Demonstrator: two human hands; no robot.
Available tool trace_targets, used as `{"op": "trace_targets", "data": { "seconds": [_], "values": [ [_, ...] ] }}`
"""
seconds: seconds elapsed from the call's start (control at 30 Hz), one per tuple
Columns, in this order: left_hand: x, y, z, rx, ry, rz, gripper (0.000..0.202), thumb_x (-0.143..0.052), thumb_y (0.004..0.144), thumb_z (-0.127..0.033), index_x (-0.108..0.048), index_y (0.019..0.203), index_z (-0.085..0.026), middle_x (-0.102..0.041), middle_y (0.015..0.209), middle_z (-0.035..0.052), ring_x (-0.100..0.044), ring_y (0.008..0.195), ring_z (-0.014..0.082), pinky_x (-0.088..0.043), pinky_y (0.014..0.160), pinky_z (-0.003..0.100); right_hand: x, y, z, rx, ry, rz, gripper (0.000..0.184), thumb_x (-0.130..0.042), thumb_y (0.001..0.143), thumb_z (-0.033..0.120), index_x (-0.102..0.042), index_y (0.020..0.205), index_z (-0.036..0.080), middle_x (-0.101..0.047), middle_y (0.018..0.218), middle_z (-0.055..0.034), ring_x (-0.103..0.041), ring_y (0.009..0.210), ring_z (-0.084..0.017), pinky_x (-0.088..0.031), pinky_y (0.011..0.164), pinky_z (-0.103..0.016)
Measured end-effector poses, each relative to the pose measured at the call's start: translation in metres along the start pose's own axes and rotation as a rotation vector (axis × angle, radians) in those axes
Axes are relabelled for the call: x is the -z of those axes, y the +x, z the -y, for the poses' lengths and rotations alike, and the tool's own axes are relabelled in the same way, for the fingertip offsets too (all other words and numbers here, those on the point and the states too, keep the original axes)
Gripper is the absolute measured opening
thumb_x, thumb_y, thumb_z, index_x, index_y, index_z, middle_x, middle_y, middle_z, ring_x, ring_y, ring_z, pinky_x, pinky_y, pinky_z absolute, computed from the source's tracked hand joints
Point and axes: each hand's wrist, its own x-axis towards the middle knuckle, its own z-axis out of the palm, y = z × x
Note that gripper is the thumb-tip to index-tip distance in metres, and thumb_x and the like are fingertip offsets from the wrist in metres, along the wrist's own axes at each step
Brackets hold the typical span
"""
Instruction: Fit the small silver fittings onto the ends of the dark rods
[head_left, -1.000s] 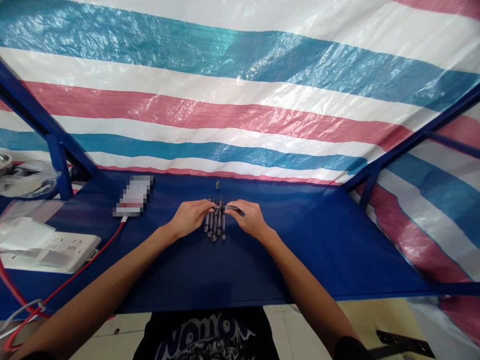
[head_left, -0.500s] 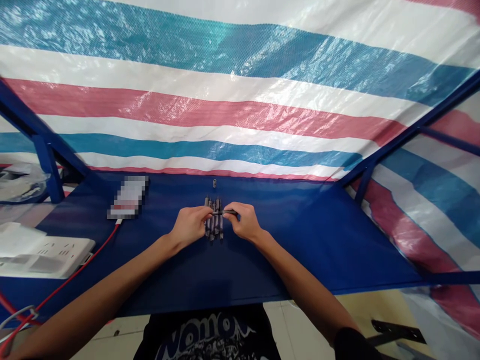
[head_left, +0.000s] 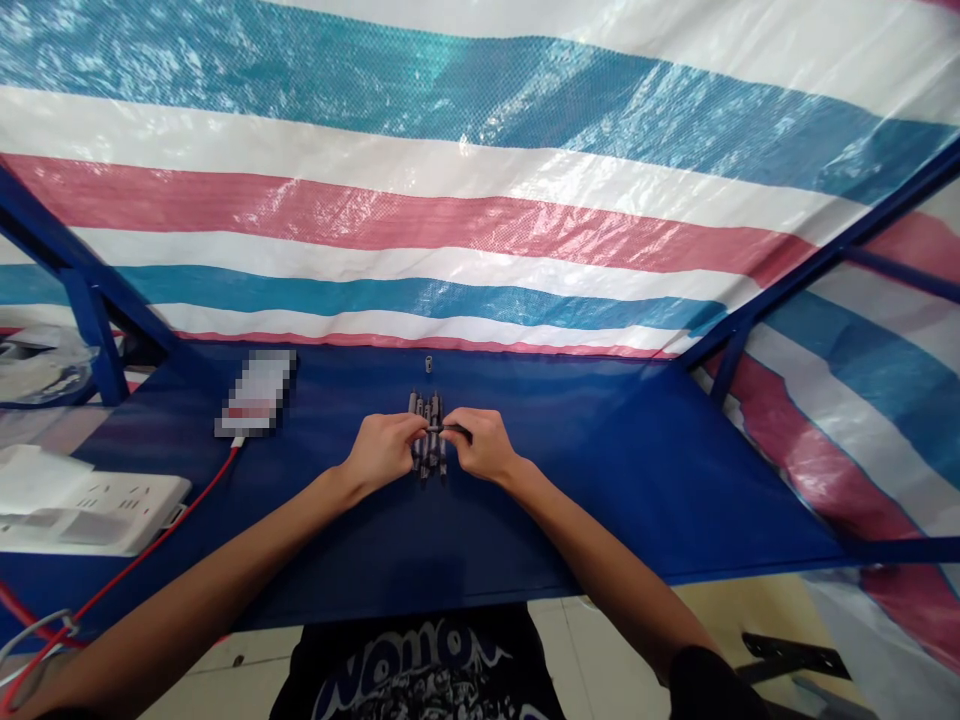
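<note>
My left hand and my right hand meet at the middle of the blue table, fingers pinched. Between them they hold a slim dark pen crosswise, the left fingers on one end and the right fingers on the other. Much of it is hidden by the fingers. Directly beneath lie several dark pens side by side, pointing away from me and partly covered by my hands. Beyond their far ends sits a small oval, metallic-looking piece, too small to make out.
A phone with blurred screen lies at the left on the blue table. Its red cable runs past a white power strip. Striped sheeting hangs behind, between blue frame bars.
My right hand has shifted slightly left, so the two hands are closer together and less of the pen shows between them. The pens on the table have stayed put.
</note>
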Motion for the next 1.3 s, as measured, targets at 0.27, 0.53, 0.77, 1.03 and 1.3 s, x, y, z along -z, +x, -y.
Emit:
{"op": "trace_targets", "data": {
  "seconds": [0.27, 0.53, 0.77, 1.03, 1.3],
  "values": [
    [-0.003, 0.001, 0.003, -0.043, 0.043, 0.021, 0.025, -0.043, 0.082, -0.014, -0.065, 0.073, -0.016, -0.067, 0.065, 0.0012, -0.058, 0.053, 0.0122, -0.035, 0.050, 0.022, -0.006, -0.002, -0.002, 0.005, -0.043, 0.029, 0.017, -0.050, 0.086, 0.020, -0.064, 0.078, 0.016, -0.069, 0.074, -0.0067, -0.063, 0.067, -0.016, -0.046, 0.065, -0.026],
    [0.005, 0.003, 0.022, 0.014, 0.002, 0.061, 0.029, -0.039, 0.092, -0.024, -0.067, 0.085, -0.018, -0.071, 0.078, 0.0023, -0.063, 0.064, 0.0132, -0.041, 0.057, 0.021, -0.003, 0.006, 0.003, -0.039, -0.021, -0.046, 0.020, -0.049, 0.092, 0.027, -0.066, 0.097, 0.018, -0.071, 0.090, -0.0073, -0.066, 0.084, -0.017, -0.050, 0.079, -0.027],
    [0.004, 0.002, 0.022, -0.031, 0.111, 0.036, 0.029, -0.040, 0.091, -0.023, -0.067, 0.083, -0.018, -0.069, 0.073, 0.0017, -0.059, 0.057, 0.0124, -0.036, 0.052, 0.022, 0.005, 0.009, -0.004, -0.159, 0.166, 0.023, 0.013, -0.057, 0.086, 0.025, -0.067, 0.089, 0.017, -0.070, 0.085, -0.0055, -0.064, 0.076, -0.015, -0.049, 0.072, -0.026],
    [0.000, 0.003, 0.010, -0.051, 0.138, 0.002, 0.027, -0.040, 0.087, -0.018, -0.065, 0.075, -0.017, -0.065, 0.064, 0.0012, -0.056, 0.052, 0.0119, -0.033, 0.049, 0.023, -0.001, 0.005, -0.001, -0.141, 0.132, 0.001, 0.007, -0.056, 0.083, 0.017, -0.062, 0.079, 0.017, -0.064, 0.075, -0.0034, -0.059, 0.070, -0.015, -0.046, 0.069, -0.025],
    [0.004, 0.004, 0.014, -0.062, 0.072, -0.043, 0.027, -0.041, 0.090, -0.020, -0.066, 0.082, -0.017, -0.068, 0.070, 0.0020, -0.059, 0.057, 0.0115, -0.038, 0.052, 0.021, 0.002, 0.006, 0.004, -0.148, 0.206, -0.038, 0.015, -0.055, 0.087, 0.025, -0.067, 0.087, 0.018, -0.068, 0.085, -0.0066, -0.063, 0.076, -0.016, -0.049, 0.073, -0.028]
  ]
}}
